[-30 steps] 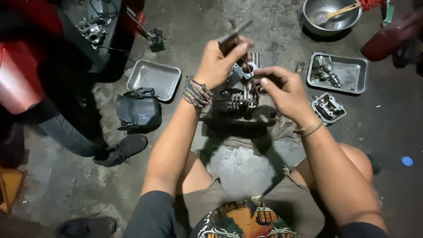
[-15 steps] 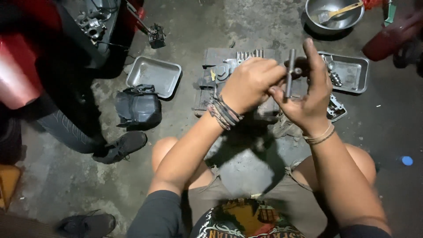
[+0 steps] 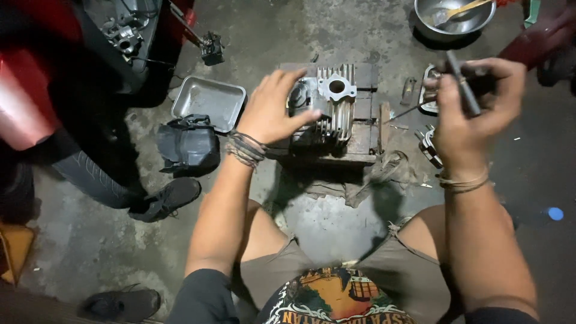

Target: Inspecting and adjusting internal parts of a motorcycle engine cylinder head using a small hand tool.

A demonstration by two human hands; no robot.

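Metal cylinder head (image 3: 327, 111) under left hand (image 3: 273, 111), right hand (image 3: 471, 114) gripping tool (image 3: 462, 90)

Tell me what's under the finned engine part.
The finned engine part sits on a wooden block; the left hand covers its left side, hiding what lies beneath there.

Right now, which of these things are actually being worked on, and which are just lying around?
In hand:
- finned engine part, under the left hand
- thin rod-like tool, held in the right hand
- wooden block beneath the part

Lying about:
- empty metal tray
- steel bowl
- black cover
- shoe
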